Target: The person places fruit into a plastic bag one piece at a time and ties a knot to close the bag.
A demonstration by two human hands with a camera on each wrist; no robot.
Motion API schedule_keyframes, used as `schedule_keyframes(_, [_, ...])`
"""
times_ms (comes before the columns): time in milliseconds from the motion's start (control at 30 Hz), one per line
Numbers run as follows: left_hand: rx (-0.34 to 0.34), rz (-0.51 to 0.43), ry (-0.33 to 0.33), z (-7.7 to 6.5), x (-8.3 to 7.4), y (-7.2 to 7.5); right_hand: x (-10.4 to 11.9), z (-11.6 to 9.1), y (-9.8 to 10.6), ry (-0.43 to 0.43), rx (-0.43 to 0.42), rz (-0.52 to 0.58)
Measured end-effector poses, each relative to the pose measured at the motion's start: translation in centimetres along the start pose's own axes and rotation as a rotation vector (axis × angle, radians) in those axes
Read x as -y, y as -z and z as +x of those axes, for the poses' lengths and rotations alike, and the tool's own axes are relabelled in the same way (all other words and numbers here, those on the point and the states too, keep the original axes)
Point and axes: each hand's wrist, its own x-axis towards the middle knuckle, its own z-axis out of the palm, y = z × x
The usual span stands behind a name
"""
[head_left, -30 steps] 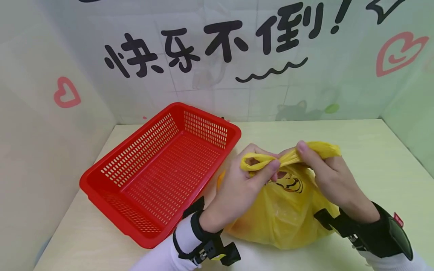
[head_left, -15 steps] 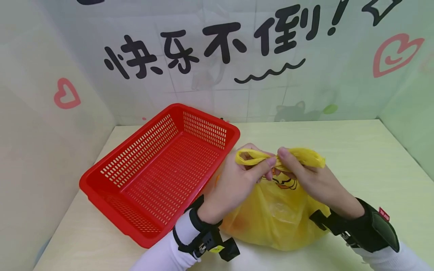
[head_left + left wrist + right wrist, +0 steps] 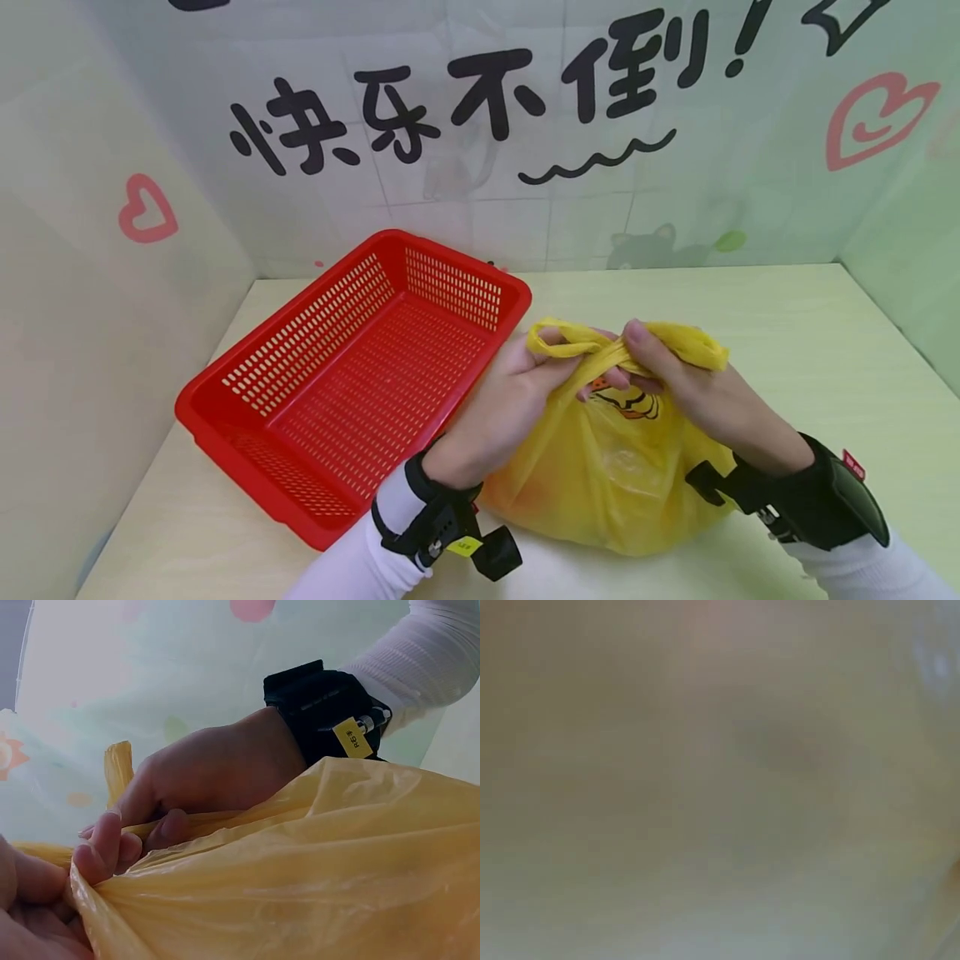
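A filled yellow plastic bag with a printed cartoon face sits on the table, its handles gathered and crossed at the top. My right hand pinches one twisted handle between thumb and fingers, and its end sticks out over the hand. On the other side my left hand holds the crossing, where a handle loop lies over its fingers; a strip of the bag covers its thumb. In the left wrist view the bag's plastic stretches below both hands. The right wrist view is a close blur.
A red perforated plastic basket stands left of the bag, close to my left hand and forearm. Printed wall sheets enclose the pale table at the back and sides.
My right hand has come left towards my left hand with the handle. The left thumb, earlier visible pressing on the crossing, is now behind a yellow strip, and the left wrist has moved slightly left.
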Motion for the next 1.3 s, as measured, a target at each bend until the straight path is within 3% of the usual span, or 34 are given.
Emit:
schedule_keyframes(233, [-0.037,-0.002,0.027,0.2,-0.1,-0.1,-0.1,0.0,0.0,0.123,0.043,0.044])
schedule_keyframes(500, [-0.068,0.097,0.008,0.0,-0.5,-0.1,0.1,-0.1,-0.2,0.204,0.085,0.109])
schedule_keyframes(667, [-0.089,0.255,0.017,-0.2,-1.0,-0.2,0.2,-0.2,-0.3,0.25,0.072,0.119])
schedule_keyframes(933, [-0.129,0.615,0.066,-0.4,-2.0,-0.4,0.2,-0.2,-0.3,0.291,0.02,0.069])
schedule_keyframes(1100, [-0.111,0.765,-0.015,-0.3,-1.9,-0.4,0.1,-0.3,-0.2,0.183,0.042,0.081])
schedule_keyframes(1300, [-0.093,0.734,-0.047,-0.4,-1.6,-0.3,0.1,-0.4,0.8,-0.079,0.185,0.053])
